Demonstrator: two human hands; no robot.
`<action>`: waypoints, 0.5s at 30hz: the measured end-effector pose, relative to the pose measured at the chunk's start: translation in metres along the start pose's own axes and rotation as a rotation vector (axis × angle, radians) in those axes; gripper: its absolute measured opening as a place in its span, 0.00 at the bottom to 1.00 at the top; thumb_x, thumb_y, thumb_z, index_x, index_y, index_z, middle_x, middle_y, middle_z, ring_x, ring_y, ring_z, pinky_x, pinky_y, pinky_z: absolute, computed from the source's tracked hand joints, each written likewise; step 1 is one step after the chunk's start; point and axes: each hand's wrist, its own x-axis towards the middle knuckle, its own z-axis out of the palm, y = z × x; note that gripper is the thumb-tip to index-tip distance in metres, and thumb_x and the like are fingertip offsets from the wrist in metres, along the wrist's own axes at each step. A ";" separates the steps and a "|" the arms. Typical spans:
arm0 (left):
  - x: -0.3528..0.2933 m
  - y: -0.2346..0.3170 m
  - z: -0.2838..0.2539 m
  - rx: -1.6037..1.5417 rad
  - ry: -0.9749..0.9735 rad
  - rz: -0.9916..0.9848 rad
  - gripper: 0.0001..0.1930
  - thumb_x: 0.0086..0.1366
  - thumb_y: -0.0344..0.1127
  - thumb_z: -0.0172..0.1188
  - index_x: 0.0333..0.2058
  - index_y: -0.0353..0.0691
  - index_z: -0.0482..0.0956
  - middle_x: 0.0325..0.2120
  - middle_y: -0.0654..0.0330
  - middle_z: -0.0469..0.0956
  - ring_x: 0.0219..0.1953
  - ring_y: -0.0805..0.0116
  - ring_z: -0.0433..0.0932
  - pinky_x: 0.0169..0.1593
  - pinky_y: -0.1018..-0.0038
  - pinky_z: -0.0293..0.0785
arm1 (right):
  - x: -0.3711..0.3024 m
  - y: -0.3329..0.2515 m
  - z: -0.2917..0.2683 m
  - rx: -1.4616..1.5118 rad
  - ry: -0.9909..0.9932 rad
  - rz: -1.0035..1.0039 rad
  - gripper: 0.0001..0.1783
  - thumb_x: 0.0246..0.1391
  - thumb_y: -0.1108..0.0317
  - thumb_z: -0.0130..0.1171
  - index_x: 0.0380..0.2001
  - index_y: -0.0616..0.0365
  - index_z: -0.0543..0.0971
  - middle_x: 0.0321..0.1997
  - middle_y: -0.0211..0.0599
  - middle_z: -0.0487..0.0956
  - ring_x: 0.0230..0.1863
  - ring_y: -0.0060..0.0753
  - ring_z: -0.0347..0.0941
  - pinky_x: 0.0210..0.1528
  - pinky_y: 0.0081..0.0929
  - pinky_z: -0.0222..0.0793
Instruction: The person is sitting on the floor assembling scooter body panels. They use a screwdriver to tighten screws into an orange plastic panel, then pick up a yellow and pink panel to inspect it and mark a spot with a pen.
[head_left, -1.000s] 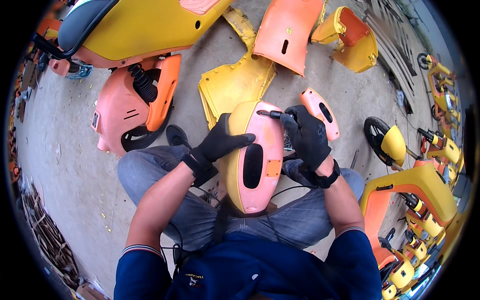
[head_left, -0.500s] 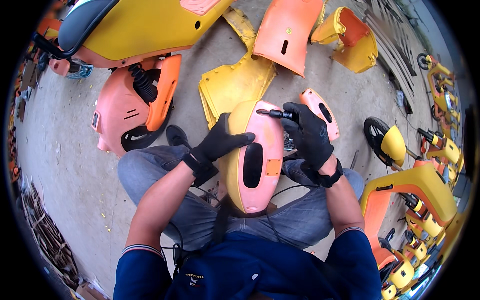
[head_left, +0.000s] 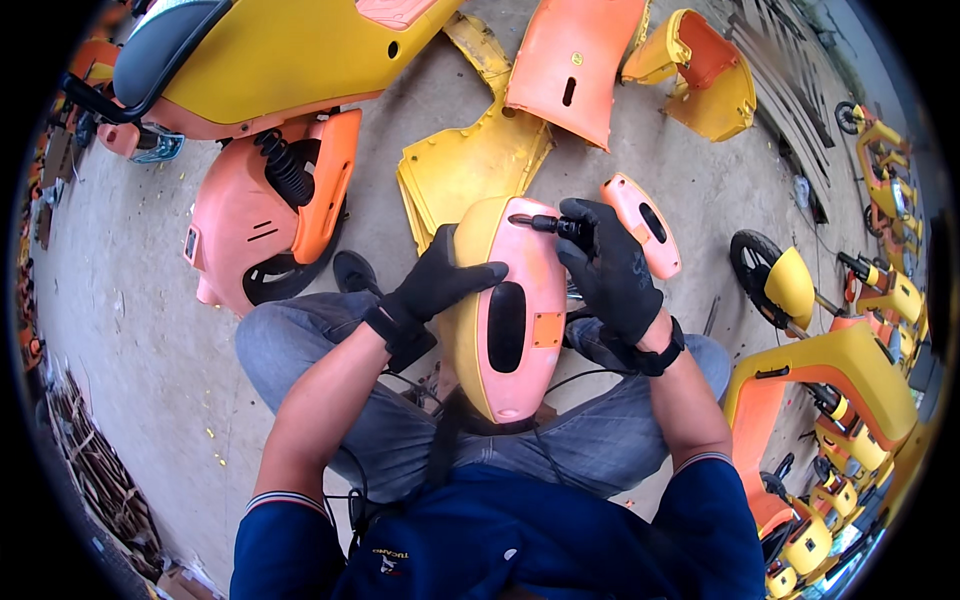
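Observation:
A pink and yellow plastic scooter cover [head_left: 527,300], with a dark oblong opening and a small orange patch, stands between my legs. My left hand [head_left: 440,278], in a black glove, grips its upper left side, thumb laid across the pink face. In my gloved right hand [head_left: 612,265] is a black screwdriver [head_left: 548,223], held nearly level. Its tip points left into a recess at the top of the pink face; whether a screw sits there is hidden. A smaller pink cover [head_left: 642,226] with a similar dark slot lies on the ground beyond my right hand.
Yellow panels [head_left: 470,165] and a pink panel [head_left: 568,75] lie ahead. A yellow and pink scooter body [head_left: 280,70] with a pink wheel cover [head_left: 240,220] stands at the far left. More yellow scooters [head_left: 870,430] line the right side.
My right hand and the screwdriver have shifted very slightly left and up, the tip staying at the recess. My left hand keeps its grip on the cover.

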 end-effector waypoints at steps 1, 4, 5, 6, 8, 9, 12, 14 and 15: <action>0.000 0.001 0.000 0.006 0.000 0.004 0.35 0.55 0.41 0.75 0.55 0.30 0.67 0.47 0.54 0.75 0.47 0.69 0.75 0.52 0.70 0.75 | 0.001 0.004 -0.004 -0.026 -0.038 -0.004 0.17 0.59 0.71 0.59 0.52 0.59 0.74 0.44 0.41 0.81 0.46 0.38 0.80 0.47 0.31 0.74; 0.001 -0.002 0.000 0.023 0.010 0.000 0.35 0.54 0.41 0.75 0.54 0.30 0.68 0.47 0.54 0.75 0.48 0.69 0.75 0.52 0.71 0.75 | 0.001 0.004 -0.008 -0.123 -0.060 -0.037 0.17 0.58 0.71 0.59 0.51 0.59 0.73 0.43 0.41 0.81 0.46 0.38 0.80 0.46 0.31 0.75; 0.000 -0.002 0.000 0.021 0.006 0.001 0.35 0.54 0.41 0.75 0.55 0.30 0.68 0.47 0.54 0.75 0.48 0.69 0.75 0.52 0.71 0.75 | 0.001 0.004 -0.009 -0.158 -0.051 -0.051 0.17 0.58 0.71 0.59 0.51 0.59 0.74 0.43 0.41 0.81 0.45 0.39 0.81 0.46 0.31 0.75; 0.000 0.000 0.000 0.021 0.001 0.003 0.35 0.54 0.41 0.75 0.55 0.30 0.68 0.47 0.54 0.75 0.48 0.69 0.75 0.52 0.71 0.75 | 0.000 0.006 -0.009 -0.183 -0.033 -0.072 0.16 0.59 0.70 0.59 0.50 0.59 0.74 0.41 0.41 0.81 0.43 0.40 0.81 0.44 0.31 0.75; -0.001 0.000 0.000 0.019 -0.005 0.004 0.35 0.54 0.41 0.75 0.55 0.30 0.68 0.47 0.54 0.75 0.48 0.69 0.75 0.52 0.71 0.75 | -0.001 0.012 -0.007 -0.234 0.006 -0.113 0.14 0.60 0.68 0.58 0.48 0.59 0.74 0.38 0.42 0.81 0.39 0.41 0.81 0.40 0.32 0.76; -0.001 -0.001 -0.001 0.017 -0.005 0.004 0.35 0.54 0.41 0.75 0.55 0.30 0.68 0.47 0.54 0.75 0.48 0.69 0.75 0.52 0.71 0.75 | -0.001 0.010 -0.007 -0.230 -0.002 -0.070 0.13 0.60 0.70 0.59 0.47 0.60 0.75 0.37 0.41 0.80 0.37 0.37 0.79 0.39 0.31 0.74; -0.003 -0.001 0.001 0.025 -0.002 0.006 0.35 0.55 0.41 0.75 0.55 0.30 0.67 0.47 0.54 0.75 0.49 0.69 0.75 0.52 0.71 0.75 | 0.000 0.001 -0.005 -0.233 -0.008 0.050 0.10 0.60 0.71 0.60 0.43 0.62 0.76 0.34 0.38 0.78 0.32 0.30 0.75 0.35 0.28 0.71; -0.003 -0.002 0.001 0.041 0.003 0.006 0.35 0.55 0.41 0.75 0.55 0.30 0.67 0.47 0.54 0.75 0.49 0.69 0.75 0.52 0.71 0.75 | 0.000 -0.001 -0.004 -0.259 0.007 0.117 0.08 0.61 0.70 0.60 0.41 0.62 0.77 0.31 0.37 0.77 0.30 0.30 0.73 0.33 0.28 0.69; -0.002 -0.004 0.000 0.052 0.007 0.005 0.35 0.55 0.41 0.75 0.55 0.30 0.67 0.47 0.53 0.75 0.48 0.69 0.75 0.52 0.71 0.75 | 0.000 -0.001 -0.004 -0.264 0.002 0.108 0.09 0.61 0.70 0.60 0.42 0.62 0.77 0.32 0.37 0.78 0.30 0.29 0.74 0.33 0.28 0.70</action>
